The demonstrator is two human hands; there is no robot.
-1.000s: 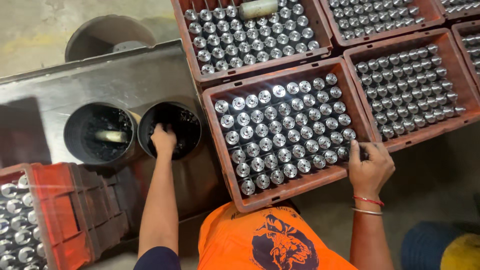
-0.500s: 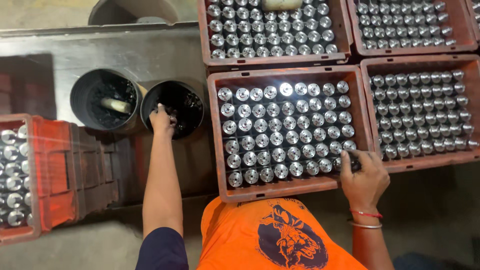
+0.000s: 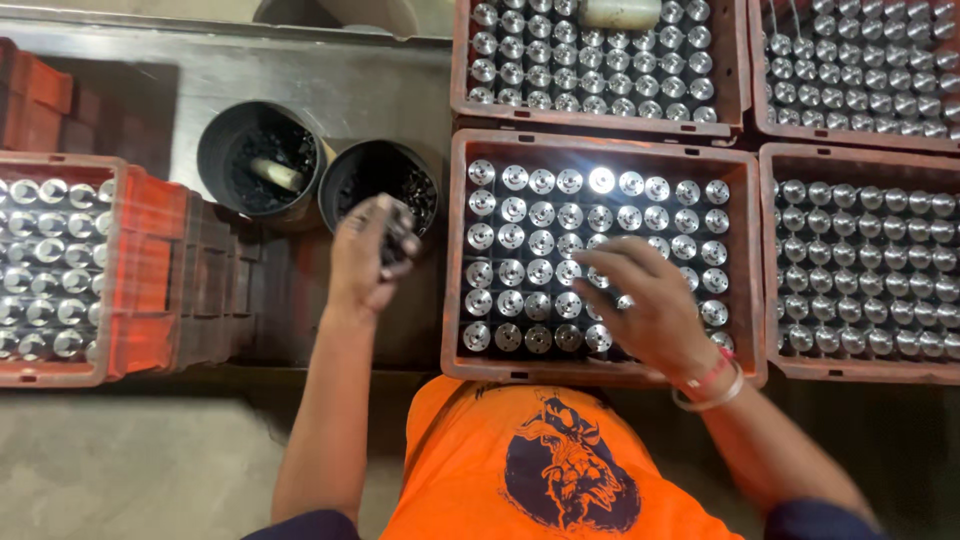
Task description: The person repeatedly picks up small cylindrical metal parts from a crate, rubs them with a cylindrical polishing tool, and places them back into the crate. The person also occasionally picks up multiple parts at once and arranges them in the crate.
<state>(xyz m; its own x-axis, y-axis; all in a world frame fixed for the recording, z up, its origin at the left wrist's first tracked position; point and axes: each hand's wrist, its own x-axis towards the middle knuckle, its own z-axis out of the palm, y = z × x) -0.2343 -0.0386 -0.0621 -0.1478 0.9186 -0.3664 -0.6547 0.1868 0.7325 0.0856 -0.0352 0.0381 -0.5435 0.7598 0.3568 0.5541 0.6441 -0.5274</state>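
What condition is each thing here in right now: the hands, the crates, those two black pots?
Left hand: closed around small dark parts, raised beside the near pot.
Right hand: open, fingers spread over the middle crate.
Middle crate: filled with upright shiny metal cylinders.
Near black pot: open, dark pieces inside.
Far black pot: open, pale stick inside.

— What does the left hand (image 3: pixel 365 255) hold?
— A clutch of small dark parts (image 3: pixel 398 240), just before the nearer black tub (image 3: pixel 345 185).
— And the right hand (image 3: pixel 650 305)?
— Fingers spread over the shiny metal cylinders (image 3: pixel 540 215) in the middle red crate (image 3: pixel 455 250) — touching the lower rows.
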